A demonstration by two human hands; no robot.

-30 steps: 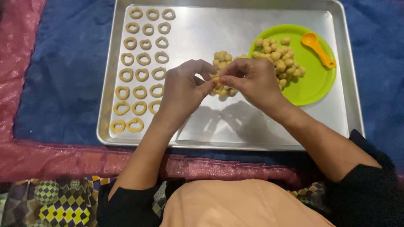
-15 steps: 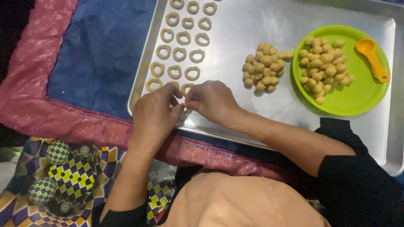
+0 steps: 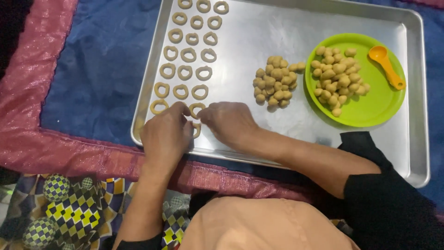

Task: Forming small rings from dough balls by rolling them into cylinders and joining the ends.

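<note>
Two hands meet at the tray's (image 3: 296, 153) near left corner: your left hand (image 3: 165, 136) and right hand (image 3: 229, 122) pinch one dough ring (image 3: 196, 129) down, both grips closed on it. Step in hand, as judged: seating this ring below the ring rows (image 3: 189, 55). Next calls for a light release, then a ball from the loose pile (image 3: 276, 81). Farther right, green plate (image 3: 374, 111), orange scoop (image 3: 387, 67).

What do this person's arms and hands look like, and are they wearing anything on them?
Both hands are bare: the left hand and the right hand show no gloves, and no rings or watch can be made out. The forearms are uncovered too. Black sleeves are pushed up towards the elbows, the right one showing most clearly; of the left only a dark edge shows at the bottom of the picture.
</note>
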